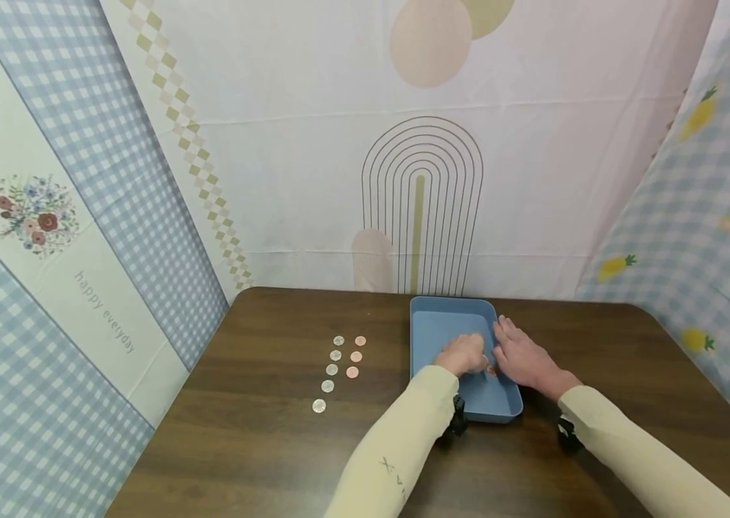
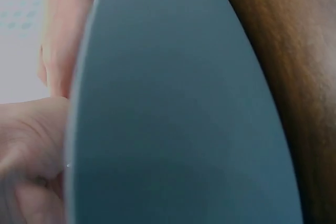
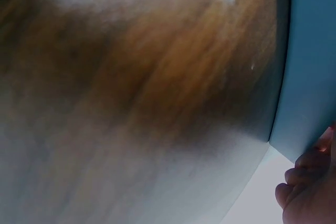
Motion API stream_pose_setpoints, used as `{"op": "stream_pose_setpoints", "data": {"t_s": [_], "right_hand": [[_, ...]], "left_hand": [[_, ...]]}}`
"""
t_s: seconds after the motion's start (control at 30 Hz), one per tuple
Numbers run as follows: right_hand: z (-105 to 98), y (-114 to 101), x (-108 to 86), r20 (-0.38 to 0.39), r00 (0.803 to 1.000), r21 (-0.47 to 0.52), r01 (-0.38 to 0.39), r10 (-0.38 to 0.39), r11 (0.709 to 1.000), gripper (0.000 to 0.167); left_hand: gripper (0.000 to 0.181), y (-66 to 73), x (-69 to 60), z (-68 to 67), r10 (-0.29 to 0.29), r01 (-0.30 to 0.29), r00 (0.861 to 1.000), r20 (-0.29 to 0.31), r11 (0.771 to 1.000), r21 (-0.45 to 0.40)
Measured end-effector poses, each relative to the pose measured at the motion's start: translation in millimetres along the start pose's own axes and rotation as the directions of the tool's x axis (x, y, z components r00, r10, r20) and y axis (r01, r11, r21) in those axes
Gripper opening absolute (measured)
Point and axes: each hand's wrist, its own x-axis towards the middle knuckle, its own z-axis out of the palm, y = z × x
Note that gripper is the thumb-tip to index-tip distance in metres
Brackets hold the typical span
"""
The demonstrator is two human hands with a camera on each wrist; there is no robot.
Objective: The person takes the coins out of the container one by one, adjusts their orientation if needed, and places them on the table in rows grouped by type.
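Observation:
A blue tray [image 1: 452, 324] stands on the brown table. My left hand [image 1: 462, 352] reaches down into it with fingers bent, beside a copper coin [image 1: 491, 370] and a silver coin [image 1: 485, 362] near the right wall. Its fingertips are hidden, so whether they pinch a coin cannot be seen. My right hand [image 1: 523, 356] rests against the tray's right rim, fingers fairly straight and together. Left of the tray lie two columns of coins: several silver coins [image 1: 332, 370] and three copper coins [image 1: 356, 357]. Tray wall fills much of the left wrist view.
The brown table [image 1: 242, 446] extends on both sides of the tray. A white patterned cloth [image 1: 300, 180] hangs behind its far edge, with blue checked cloths [image 1: 695, 237] at the sides. Dark wrist devices [image 1: 458, 416] sit at both cuffs.

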Motion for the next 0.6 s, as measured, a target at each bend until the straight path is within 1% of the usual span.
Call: {"op": "stream_pose_setpoints", "data": {"t_s": [0.1, 0.2, 0.33, 0.37, 0.5, 0.6], "right_hand": [[0.2, -2.0, -2.8, -0.001, 1.0, 0.006, -0.005, 0.005, 1.0, 0.057], [1.0, -1.1, -2.6, -0.001, 1.0, 0.007, 0.0, 0.0, 1.0, 0.057], [2.7, 0.7, -2.6, -0.002, 1.0, 0.006, 0.004, -0.004, 1.0, 0.057], [3.0, 1.0, -2.6, -0.005, 1.0, 0.005, 0.004, -0.004, 1.0, 0.056], [3.5, 2.2, -2.3, -0.009, 1.0, 0.009, 0.005, -0.004, 1.0, 0.057], [3.4, 1.6, -1.7, -0.003, 1.0, 0.022, -0.001, 0.001, 1.0, 0.058]], "left_hand": [[0.018, -2.6, -4.8, -0.3, 0.011, -0.011, 1.0, 0.001, 1.0, -0.022], [0.021, -5.9, -7.0, -0.9, 0.009, -0.009, 1.0, -0.003, 0.998, -0.058], [0.008, -11.1, -10.6, -1.1, -0.002, -0.001, 1.0, -0.023, 0.994, -0.11], [0.006, -12.3, -11.5, -1.0, -0.005, 0.001, 0.999, -0.032, 0.992, -0.123], [0.016, -16.4, -15.9, -3.0, -0.043, 0.027, 0.996, -0.072, 0.979, -0.201], [0.014, -19.0, -19.4, -6.7, -0.067, 0.038, 0.992, -0.111, 0.969, -0.243]]}}
